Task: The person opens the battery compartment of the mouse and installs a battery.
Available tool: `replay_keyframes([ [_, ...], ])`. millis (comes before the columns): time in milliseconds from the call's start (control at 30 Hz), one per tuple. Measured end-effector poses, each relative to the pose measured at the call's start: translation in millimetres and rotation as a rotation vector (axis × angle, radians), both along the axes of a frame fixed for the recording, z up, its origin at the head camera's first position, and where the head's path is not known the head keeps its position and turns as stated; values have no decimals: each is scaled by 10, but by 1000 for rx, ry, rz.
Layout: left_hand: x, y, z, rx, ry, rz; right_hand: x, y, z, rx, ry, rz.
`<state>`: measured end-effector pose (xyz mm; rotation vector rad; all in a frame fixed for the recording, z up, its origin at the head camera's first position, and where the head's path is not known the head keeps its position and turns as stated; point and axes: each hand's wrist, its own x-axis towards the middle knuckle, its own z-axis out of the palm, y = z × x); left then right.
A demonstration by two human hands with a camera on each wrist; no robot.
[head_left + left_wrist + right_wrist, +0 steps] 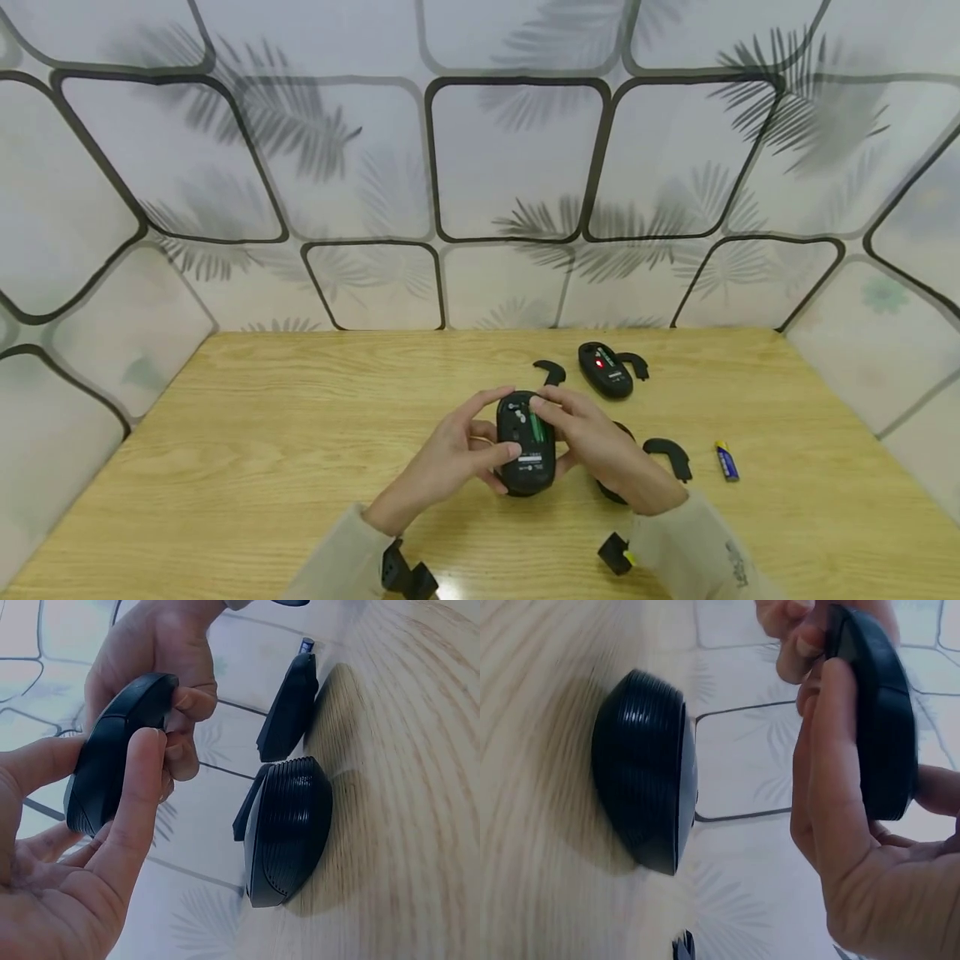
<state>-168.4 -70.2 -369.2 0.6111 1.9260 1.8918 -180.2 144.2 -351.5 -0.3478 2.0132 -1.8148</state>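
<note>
A black computer mouse (527,479) is held underside up above the table, its battery slot uncovered and a green battery (537,428) showing in it. My left hand (442,462) grips its left side, thumb on the underside. On the other side my right hand (600,437) grips the upper right, thumb by the top of the battery. In both wrist views the mouse (105,761) is edge-on between the fingers. A second black mouse (612,495) lies on the table, mostly hidden under my right hand.
Farther back lies a third mouse (611,382), underside up with a red light. Curved black covers lie around: one cover (555,372) behind the hands, one cover (639,364) by that mouse, one cover (671,454) at right. A blue-and-yellow battery (727,462) lies farther right on the wooden table (262,433).
</note>
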Motion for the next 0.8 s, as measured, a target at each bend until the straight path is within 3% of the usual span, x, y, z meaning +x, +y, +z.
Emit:
replay_keyframes([
  [267,13,2,7,13,-36,7,-6,-13,-28,-77,-54,15],
  [467,-10,-6,6,27,-66,22,3,-6,0,-22,-74,-4],
  [800,-37,22,-37,39,-62,1,30,-10,-5,109,5,-89],
])
